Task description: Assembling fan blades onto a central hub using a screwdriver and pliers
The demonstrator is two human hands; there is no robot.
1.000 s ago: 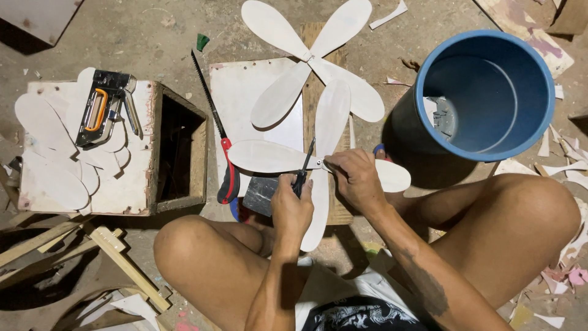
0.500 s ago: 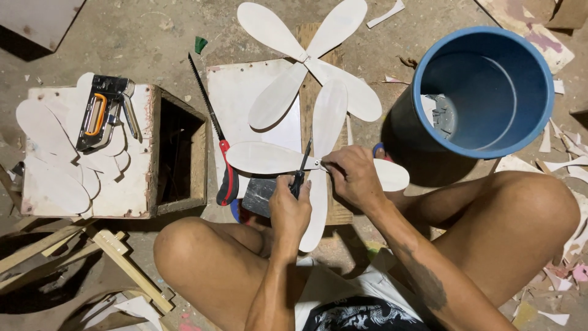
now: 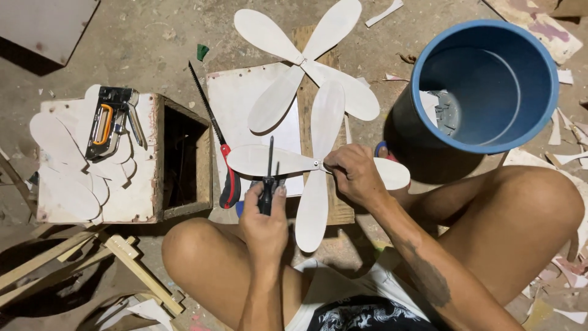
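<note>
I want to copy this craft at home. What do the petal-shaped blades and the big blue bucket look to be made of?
Petal blades: probably thin plywood or veneer, pale, matt, unpainted, flat with cleanly cut edges. Blue bucket: apparently moulded plastic, smooth, uniformly blue with a slight sheen on its rounded rim.

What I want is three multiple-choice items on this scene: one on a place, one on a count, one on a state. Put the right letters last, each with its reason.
1. Where does the staple gun lie?
A. on the wooden box
B. on the person's knee
C. on the bare floor

2. How many blades has the wooden cross that the right hand pinches?
A. two
B. four
C. six

3. How is the left hand?
A. open and flat
B. shut on a red saw handle
C. shut on the black-handled screwdriver

Answers: 1 A, the tool rests on the box's pale top. 2 B, the blades point up, down, left and right. 3 C, the fingers wrap the handle and the shaft points away.
</note>
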